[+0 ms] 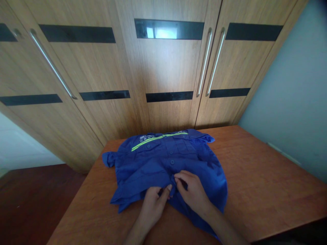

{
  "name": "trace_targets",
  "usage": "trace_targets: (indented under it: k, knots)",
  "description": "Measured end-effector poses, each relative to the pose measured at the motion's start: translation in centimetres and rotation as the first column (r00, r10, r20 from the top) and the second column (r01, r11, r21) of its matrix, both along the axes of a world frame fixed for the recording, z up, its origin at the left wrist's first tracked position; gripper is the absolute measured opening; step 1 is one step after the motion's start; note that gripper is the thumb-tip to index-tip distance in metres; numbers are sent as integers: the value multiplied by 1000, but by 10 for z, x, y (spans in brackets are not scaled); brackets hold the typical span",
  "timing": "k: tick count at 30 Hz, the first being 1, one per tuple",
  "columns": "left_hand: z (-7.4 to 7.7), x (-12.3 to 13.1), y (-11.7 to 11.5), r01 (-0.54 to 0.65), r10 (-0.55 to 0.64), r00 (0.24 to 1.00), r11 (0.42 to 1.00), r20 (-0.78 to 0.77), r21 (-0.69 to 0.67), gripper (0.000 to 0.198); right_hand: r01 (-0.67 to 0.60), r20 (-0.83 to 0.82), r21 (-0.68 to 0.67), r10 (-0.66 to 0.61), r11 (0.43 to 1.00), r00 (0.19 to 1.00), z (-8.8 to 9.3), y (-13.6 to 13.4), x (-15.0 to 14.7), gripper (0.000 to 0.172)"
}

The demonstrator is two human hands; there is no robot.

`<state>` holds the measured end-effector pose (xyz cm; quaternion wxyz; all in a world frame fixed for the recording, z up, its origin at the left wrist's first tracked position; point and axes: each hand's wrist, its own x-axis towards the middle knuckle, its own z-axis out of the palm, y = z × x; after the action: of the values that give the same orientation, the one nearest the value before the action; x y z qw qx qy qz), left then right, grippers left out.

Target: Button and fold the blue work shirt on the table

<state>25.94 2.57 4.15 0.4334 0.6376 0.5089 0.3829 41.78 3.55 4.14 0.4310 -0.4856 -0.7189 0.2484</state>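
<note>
A blue work shirt [143, 170] with yellow-green stripes across the chest lies spread on the wooden table, collar end away from me. Buttons run down its middle, and one button [172, 162] shows just above my fingers. My left hand [155, 203] pinches the front edge of the cloth near the hem. Close beside it, my right hand [191, 190] grips the same front strip between thumb and fingers. Whatever small part lies between the fingertips is hidden. The lower right of the shirt hangs toward me under my right forearm.
The reddish-brown table [260, 177] extends to the right of the shirt. Behind it stands a wooden wardrobe [168, 64] with metal handles [204, 63] and dark inlaid bands. A pale wall [288, 102] bounds the right side. Dark floor [33, 200] lies beyond the table's left edge.
</note>
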Motion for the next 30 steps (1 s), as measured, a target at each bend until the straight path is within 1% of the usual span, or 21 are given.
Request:
trace_targets:
  k: [4, 7, 10, 13, 16, 19, 22, 24, 28, 30]
  knots:
    - [-5, 1, 3, -35, 35, 999, 999, 9, -19, 35, 54, -118, -54, -60, 997, 991, -6, 1, -4, 19]
    - [-8, 0, 6, -85, 87, 993, 996, -81, 23, 36, 24, -161, -64, -34, 998, 986, -7, 0, -5, 12]
    - [-9, -2, 6, -129, 147, 972, 986, -184, 106, 36, -11, -134, -28, 7, 1000, 991, -7, -3, -5, 4]
    - [-9, -1, 5, -160, 205, 948, 968, -244, 191, 33, 3, -92, 33, 0, 999, 996, -6, -4, -3, 9]
    - [-8, 0, 4, -157, 240, 926, 947, -291, 282, 28, -14, -46, 68, 17, 998, 999, -6, -5, -3, 13]
    - [-10, -1, 4, -116, 228, 913, 941, -339, 319, 26, -17, -20, 64, 19, 998, 1000, -4, -6, -5, 15]
    - [-13, -2, 5, -72, 212, 896, 937, -391, 343, 27, -62, 23, 50, 61, 997, 998, -6, -7, -8, 15]
    - [-15, -2, 6, -52, 187, 902, 941, -389, 333, 29, -69, 45, 51, 67, 996, 997, -10, -6, -10, 16]
    - [-13, -1, 5, -61, 159, 932, 954, -326, 292, 31, 51, 57, 86, -56, 995, 997, -19, -4, -10, 16]
    - [-12, -1, 5, -74, 163, 936, 958, -313, 277, 30, 82, 82, 106, -91, 991, 993, -23, -3, -9, 15]
